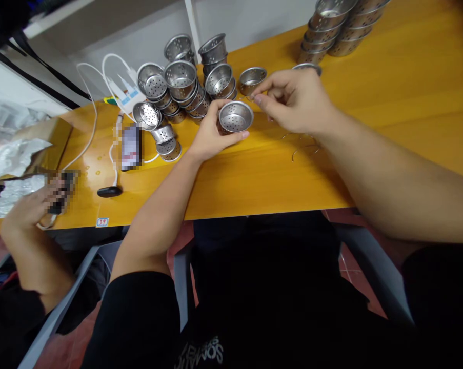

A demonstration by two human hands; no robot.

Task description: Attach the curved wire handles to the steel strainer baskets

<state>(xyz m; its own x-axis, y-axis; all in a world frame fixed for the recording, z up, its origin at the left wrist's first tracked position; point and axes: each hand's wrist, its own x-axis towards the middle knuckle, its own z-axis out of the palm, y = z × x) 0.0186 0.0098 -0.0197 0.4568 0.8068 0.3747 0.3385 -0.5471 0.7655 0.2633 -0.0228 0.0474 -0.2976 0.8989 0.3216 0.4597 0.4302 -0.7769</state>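
My left hand [213,130] is wrapped round a small perforated metal cup [236,118], its mouth tilted toward me and its holes showing inside. Just right of the cup, my right hand [293,97] has thumb and forefinger pinched together. Something thin and shiny may be at those fingertips, too small to name. Behind them stands another perforated cup [253,77] on the table. Below my right wrist lie a few thin curved strands [295,152], perhaps wire. Part of a further cup [307,66] shows behind my right hand.
Several stacks of perforated cups [180,79] stand at the back left, with more stacks [327,31] at the back right. Left of me are a white power strip [130,97], cables, a phone [130,148] and a black oval object [109,191]. Another person's hand [31,205] holds a dark device.
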